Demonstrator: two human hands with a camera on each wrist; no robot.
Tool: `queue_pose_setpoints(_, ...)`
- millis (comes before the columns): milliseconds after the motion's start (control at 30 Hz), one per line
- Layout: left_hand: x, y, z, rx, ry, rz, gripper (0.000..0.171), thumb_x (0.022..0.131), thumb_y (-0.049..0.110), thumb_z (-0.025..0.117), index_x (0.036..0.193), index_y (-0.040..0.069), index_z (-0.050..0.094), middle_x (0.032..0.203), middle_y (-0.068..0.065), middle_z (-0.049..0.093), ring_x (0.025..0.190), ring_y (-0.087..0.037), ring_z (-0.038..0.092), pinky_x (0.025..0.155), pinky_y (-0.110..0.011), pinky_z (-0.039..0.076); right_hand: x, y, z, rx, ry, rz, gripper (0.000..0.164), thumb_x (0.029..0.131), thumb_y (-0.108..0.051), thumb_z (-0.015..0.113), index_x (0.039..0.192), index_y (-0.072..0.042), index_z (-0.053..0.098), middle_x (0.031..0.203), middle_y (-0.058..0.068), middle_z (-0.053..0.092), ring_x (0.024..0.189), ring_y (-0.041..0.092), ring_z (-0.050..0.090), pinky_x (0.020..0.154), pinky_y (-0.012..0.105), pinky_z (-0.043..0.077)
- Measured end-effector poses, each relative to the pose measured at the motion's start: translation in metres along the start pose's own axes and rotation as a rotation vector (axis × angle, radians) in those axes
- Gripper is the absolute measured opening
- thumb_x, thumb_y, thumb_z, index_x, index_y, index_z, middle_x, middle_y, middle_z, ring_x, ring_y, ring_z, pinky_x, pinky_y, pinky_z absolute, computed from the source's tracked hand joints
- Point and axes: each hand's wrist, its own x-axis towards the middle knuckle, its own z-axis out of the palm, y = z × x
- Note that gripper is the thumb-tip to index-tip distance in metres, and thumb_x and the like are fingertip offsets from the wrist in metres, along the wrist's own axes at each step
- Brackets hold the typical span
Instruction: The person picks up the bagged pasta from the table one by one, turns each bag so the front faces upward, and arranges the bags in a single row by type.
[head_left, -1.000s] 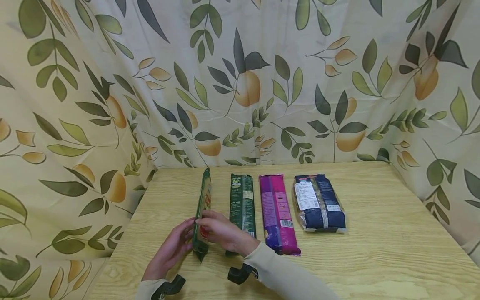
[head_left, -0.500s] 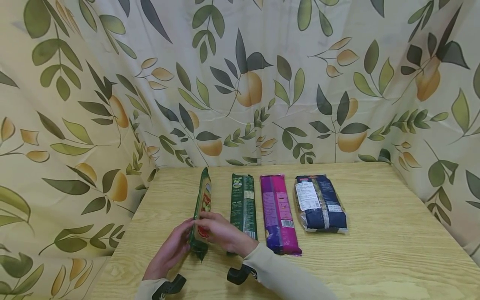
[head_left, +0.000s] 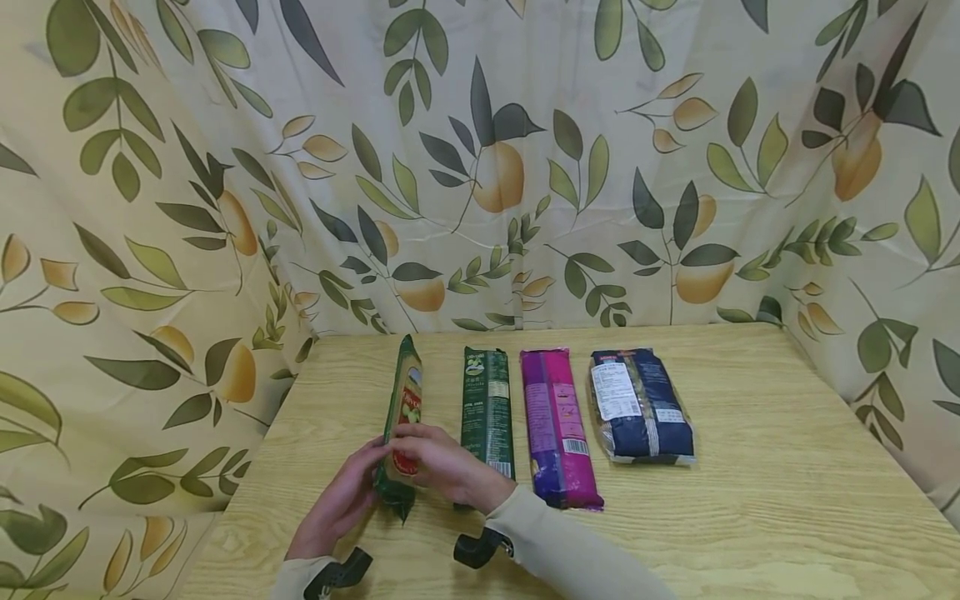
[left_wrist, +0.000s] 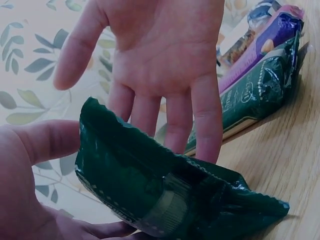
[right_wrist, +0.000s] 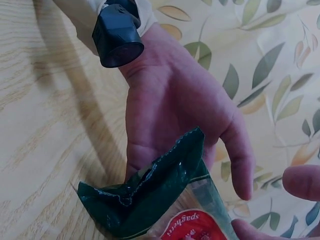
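A green spaghetti pack [head_left: 410, 400] stands on its long edge at the table's left side, tilted leftward, its front with the red label turned partly up. My left hand [head_left: 341, 502] holds it from the left; in the left wrist view the thumb touches one edge and a finger passes beneath. From the other side, my right hand [head_left: 453, 468] touches the pack with nearly straight fingers, its thumb apart from it in the left wrist view. The right wrist view shows the crimped green end of the spaghetti pack [right_wrist: 145, 195]. The left fingertips are hidden behind the pack.
To the right lie a dark green pack [head_left: 474, 408], partly behind my right hand, a pink and purple pack [head_left: 558, 442] and a wider navy bag [head_left: 618, 392] with a white label. A patterned curtain [head_left: 480, 167] surrounds the wooden table [head_left: 750, 467].
The spaghetti pack has tipped further left at its top edge, so more of its front and red label shows. Both hands stay at nearly the same place on it.
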Motion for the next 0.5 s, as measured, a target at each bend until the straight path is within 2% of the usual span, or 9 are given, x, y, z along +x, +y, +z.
queue_pose_setpoints(133, 0.0007, -0.0013, 0.0019, 0.009, 0.036, -0.002, 0.068, 0.109, 0.036, 0.042, 0.162, 0.001, 0.017, 0.166, -0.022, 0.03, 0.148, -0.025, 0.036, 0.125, -0.047, 0.026, 0.0001, 0.0005, -0.0005, 0.005, -0.011, 0.0, 0.052, 0.105, -0.02, 0.055, 0.15, 0.003, 0.043, 0.155, 0.022, 0.043, 0.149, 0.04, 0.039, 0.12, 0.072, 0.026)
queue_pose_setpoints(233, 0.0016, -0.0022, 0.0032, -0.005, 0.049, -0.004, 0.07, 0.108, 0.035, 0.045, 0.162, 0.0, 0.017, 0.167, -0.024, 0.027, 0.153, -0.032, 0.026, 0.129, -0.055, 0.015, 0.0011, 0.0015, -0.001, 0.014, -0.013, 0.001, 0.049, 0.105, -0.018, 0.054, 0.148, 0.003, 0.044, 0.153, 0.021, 0.046, 0.146, 0.038, 0.043, 0.12, 0.07, 0.027)
queue_pose_setpoints(500, 0.0012, -0.0038, 0.0014, -0.022, 0.07, -0.002, 0.07, 0.106, 0.033, 0.05, 0.16, -0.002, 0.022, 0.166, -0.025, 0.027, 0.156, -0.039, 0.02, 0.129, -0.062, 0.009, 0.0016, 0.0021, -0.001, 0.033, 0.014, 0.014, 0.044, 0.107, -0.021, 0.053, 0.143, 0.003, 0.047, 0.146, 0.019, 0.05, 0.14, 0.036, 0.046, 0.12, 0.067, 0.032)
